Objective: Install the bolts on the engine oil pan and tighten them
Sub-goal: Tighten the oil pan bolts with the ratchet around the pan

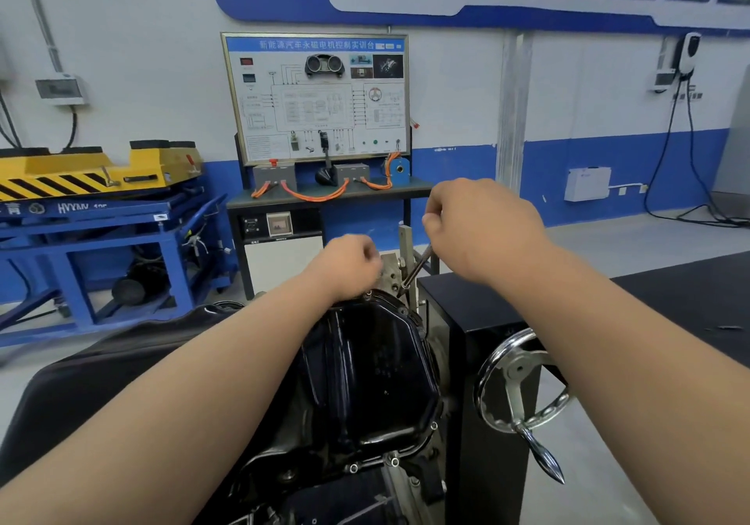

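Head view looks down two bare forearms at a glossy black oil pan [365, 374], which sits on the engine, held in a stand at the centre of the frame. The left hand [345, 267] rests at the pan's far rim with its fingers curled over the edge; motion blur hides whether they pinch anything. The right hand [479, 228] is raised above the far right corner, fingers wrapped round the handle of a slim tool [418, 264] whose shaft slants down to the rim there. Bolts [394, 461] sit in the pan's near flange. A chrome handwheel [517, 374] juts from the black stand box [479, 313] just right of the pan, with a dark worktop [669, 301] beyond. A wiring training board [316, 94] stands against the wall behind.
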`<action>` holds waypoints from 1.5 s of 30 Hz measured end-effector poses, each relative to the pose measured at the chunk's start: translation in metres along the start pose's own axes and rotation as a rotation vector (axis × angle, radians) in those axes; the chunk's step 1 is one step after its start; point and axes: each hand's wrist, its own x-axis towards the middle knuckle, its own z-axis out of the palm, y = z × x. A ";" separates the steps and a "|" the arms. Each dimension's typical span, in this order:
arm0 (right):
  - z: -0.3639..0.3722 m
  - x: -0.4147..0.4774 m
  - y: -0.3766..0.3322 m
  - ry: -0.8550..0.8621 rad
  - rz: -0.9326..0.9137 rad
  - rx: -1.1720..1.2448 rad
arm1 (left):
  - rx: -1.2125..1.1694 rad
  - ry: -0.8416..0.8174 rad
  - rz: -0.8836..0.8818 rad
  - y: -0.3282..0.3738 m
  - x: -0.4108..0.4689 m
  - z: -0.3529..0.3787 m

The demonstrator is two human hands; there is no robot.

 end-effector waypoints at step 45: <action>-0.024 -0.050 0.053 -0.021 0.072 0.300 | -1.994 -0.092 -0.935 0.049 -0.065 0.095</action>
